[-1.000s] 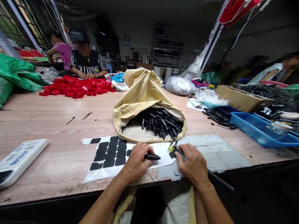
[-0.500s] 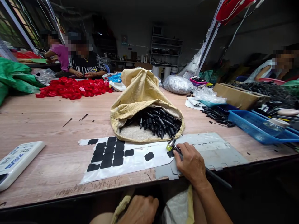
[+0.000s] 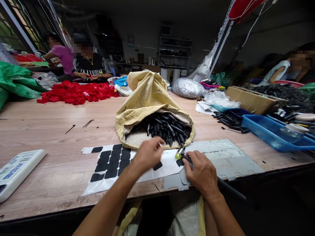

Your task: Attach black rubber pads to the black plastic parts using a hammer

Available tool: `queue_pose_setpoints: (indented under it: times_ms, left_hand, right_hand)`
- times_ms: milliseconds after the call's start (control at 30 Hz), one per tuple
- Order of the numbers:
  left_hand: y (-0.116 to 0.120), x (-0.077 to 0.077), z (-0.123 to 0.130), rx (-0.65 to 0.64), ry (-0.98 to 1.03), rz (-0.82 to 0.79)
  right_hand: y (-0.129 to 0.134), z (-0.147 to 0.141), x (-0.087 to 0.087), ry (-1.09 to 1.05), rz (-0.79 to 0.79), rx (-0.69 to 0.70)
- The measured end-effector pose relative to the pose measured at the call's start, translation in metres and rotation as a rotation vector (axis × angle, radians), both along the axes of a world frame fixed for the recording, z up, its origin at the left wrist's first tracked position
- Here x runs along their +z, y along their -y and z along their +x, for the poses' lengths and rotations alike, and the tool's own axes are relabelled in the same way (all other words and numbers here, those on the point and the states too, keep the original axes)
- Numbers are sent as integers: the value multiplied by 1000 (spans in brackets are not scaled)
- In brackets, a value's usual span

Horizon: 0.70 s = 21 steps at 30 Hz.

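Note:
My right hand (image 3: 201, 170) is closed round a dark-handled tool (image 3: 231, 188) with a metal and yellow-green head (image 3: 180, 152), low over the grey board (image 3: 221, 157). My left hand (image 3: 150, 152) hangs above the white sheet (image 3: 145, 177), in front of the sack mouth. Its fingers are bent together and blurred; a small pale thing shows at the fingertips, too unclear to name. Black rounded squares (image 3: 114, 165) lie in rows on the sheet's left part. The yellowish sack (image 3: 147, 88) holds black pen-like parts (image 3: 169, 127).
A white device (image 3: 21, 170) lies at the left edge. Red parts (image 3: 76, 93) are heaped at the back left, where two people sit. Blue trays (image 3: 275, 132) and black parts (image 3: 230, 121) are on the right; another person is at the far right.
My left hand has risen from below the table edge to a place over the sheet, by the sack mouth. My right hand has hardly moved.

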State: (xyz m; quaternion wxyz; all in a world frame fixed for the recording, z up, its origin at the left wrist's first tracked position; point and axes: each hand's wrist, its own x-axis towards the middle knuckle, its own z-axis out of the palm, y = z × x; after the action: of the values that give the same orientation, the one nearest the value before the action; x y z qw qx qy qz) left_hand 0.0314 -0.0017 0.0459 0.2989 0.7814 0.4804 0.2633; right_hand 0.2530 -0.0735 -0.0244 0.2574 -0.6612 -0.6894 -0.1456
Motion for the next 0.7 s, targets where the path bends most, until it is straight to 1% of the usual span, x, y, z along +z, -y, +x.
queue_pose_setpoints:
  times_ms: [33, 67, 100, 167, 200, 267, 333, 400, 467, 533, 600, 633, 700]
  left_hand:
    - [-25, 0, 1, 200, -23, 47]
    - [-49, -3, 1, 364, -66, 75]
    - [-70, -7, 1, 437, -85, 85]
    - [-101, -19, 2, 523, -121, 76]
    - [-111, -25, 2, 544, -132, 66]
    - [-120, -34, 2, 584, -150, 50]
    - [-122, -38, 2, 601, -159, 38]
    - [-117, -36, -1, 594, -160, 29]
    - [-108, -29, -6, 577, -160, 21]
    - [-92, -21, -12, 554, -153, 27]
    - [-68, -15, -16, 480, -124, 48]
    - [-55, -14, -18, 412, -102, 52]
    - [-29, -17, -20, 232, -53, 43]
  right_hand:
    - [0, 0, 0, -4, 0, 1]
    - [0, 0, 0, -7, -1, -2]
    - [0, 0, 0, -10, -4, -6]
    - [0, 0, 0, -12, -15, -14]
    - [0, 0, 0, -13, -23, -16]
    - [-1, 0, 1, -16, -34, -18]
    - [0, 0, 1, -19, -41, -19]
    - [0, 0, 1, -19, -44, -19]
    - [0, 0, 2, -19, -45, -19]
    - [0, 0, 1, -18, -43, -20]
    - [0, 0, 1, -19, -41, -22]
    - [0, 0, 0, -18, -39, -23]
    - [0, 0, -1, -17, -39, -30]
